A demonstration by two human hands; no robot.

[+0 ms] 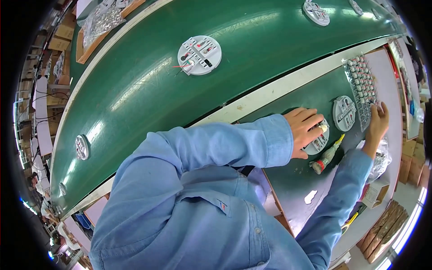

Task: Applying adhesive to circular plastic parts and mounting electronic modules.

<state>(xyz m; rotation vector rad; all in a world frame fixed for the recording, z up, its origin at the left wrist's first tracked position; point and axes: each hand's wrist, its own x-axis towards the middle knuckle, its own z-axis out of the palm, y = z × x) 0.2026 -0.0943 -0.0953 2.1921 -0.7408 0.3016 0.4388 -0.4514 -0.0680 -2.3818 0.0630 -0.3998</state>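
Observation:
My left hand lies over a round white plate fitted with small parts, its fingers bent across the top and the thumb at the near edge. A small cream-white bit shows by its fingertips; its kind is unclear. At the right, my right hand has thumb and finger drawn together at the near end of a clear plastic tray with rows of small round components. What the fingers hold is too small to make out. Between the hands lies a squeeze bottle with a yellow nozzle and red band.
A second white plate lies beside the tray. Crumpled clear plastic sits beyond my right forearm. Across a pale rail runs a green conveyor belt bearing several round plates, one of them with loose wires. A bagged-parts box stands far left.

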